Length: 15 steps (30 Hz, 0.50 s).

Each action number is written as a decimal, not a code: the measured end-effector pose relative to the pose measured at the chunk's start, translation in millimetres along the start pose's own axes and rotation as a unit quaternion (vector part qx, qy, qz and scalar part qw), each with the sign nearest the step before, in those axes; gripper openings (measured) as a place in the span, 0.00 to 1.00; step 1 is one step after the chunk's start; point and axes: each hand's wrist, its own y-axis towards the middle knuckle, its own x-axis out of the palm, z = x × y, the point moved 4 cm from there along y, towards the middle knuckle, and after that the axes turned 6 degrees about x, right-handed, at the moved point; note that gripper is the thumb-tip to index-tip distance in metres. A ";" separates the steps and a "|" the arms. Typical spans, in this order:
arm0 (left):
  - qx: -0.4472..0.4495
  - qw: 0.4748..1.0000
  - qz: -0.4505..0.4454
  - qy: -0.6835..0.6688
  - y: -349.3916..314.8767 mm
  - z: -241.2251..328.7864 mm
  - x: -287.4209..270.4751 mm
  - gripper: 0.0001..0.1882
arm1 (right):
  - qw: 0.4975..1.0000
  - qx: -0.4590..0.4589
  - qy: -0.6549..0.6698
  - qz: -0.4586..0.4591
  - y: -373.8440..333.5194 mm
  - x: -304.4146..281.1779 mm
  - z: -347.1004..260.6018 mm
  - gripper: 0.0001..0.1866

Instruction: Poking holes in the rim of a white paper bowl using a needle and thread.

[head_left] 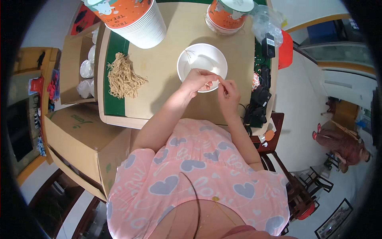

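Note:
A white paper bucket (205, 59) stands open on the table, its inside facing up. A thin strand of twine (188, 55) shows at its far left rim. My left hand (200, 81) is over the near rim with its fingers closed in a pinch. Just to the right, my right hand (228, 93) pinches too, its fingertips meeting those of the left by the rim. What lies between the fingertips is too small to make out. Left of the bucket lies a loose pile of beige twine (122, 76).
A tall stack of orange-printed white buckets (137, 24) stands far left, a shorter stack (227, 18) far right. Black cables and adapters (259, 97) and a clear plastic bag (267, 22) line the right edge. Cardboard boxes (79, 131) stand left; another person (340, 147) is far right.

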 end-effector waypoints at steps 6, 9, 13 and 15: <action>0.047 0.997 0.011 0.062 1.4 -4.6 -5.1 0.06 | 0.992 0.070 0.101 -0.014 4.2 1.0 15.4 0.10; 0.058 0.995 0.010 0.079 0.9 -5.4 -5.7 0.06 | 0.990 0.101 0.094 -0.040 8.8 0.4 10.6 0.07; 0.076 0.991 0.013 0.108 -4.4 -1.2 -2.0 0.07 | 0.989 0.117 0.074 -0.046 12.9 2.2 8.6 0.06; 0.081 0.989 0.020 0.119 -7.3 3.2 0.1 0.07 | 0.990 0.108 0.083 -0.028 13.8 3.5 8.8 0.05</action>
